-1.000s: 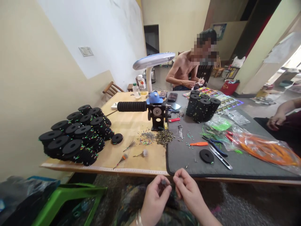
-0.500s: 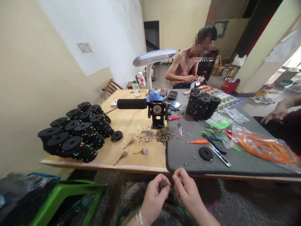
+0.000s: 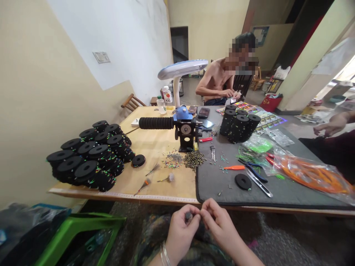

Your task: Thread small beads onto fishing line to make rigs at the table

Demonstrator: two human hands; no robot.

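Note:
Just in front of the table's near edge, my left hand (image 3: 183, 227) is closed around a small dark object (image 3: 188, 217), partly hidden by the fingers. My right hand (image 3: 217, 220) is pinched beside it, fingertips meeting those of the left; whatever it grips is too small to make out. Beyond them on the table lie small feathery pieces (image 3: 168, 178), a heap of dark metallic beads (image 3: 194, 159) and a single black foam ring (image 3: 243, 181) on the grey mat (image 3: 213, 192). A black device with a ribbed foam roll (image 3: 156, 123) stands behind the beads.
Stacks of black foam rings (image 3: 88, 151) fill the table's left side, and more (image 3: 240, 123) stand at right. An orange tool (image 3: 234, 167), pliers (image 3: 256, 171), scissors (image 3: 259, 183) and bagged orange cord (image 3: 310, 171) lie on the mat. A person (image 3: 219, 79) sits across; another's hand shows at right.
My hands have come together, and my right hand's fingertips have moved left to meet my left hand's. The hand of the person at the right edge has shifted.

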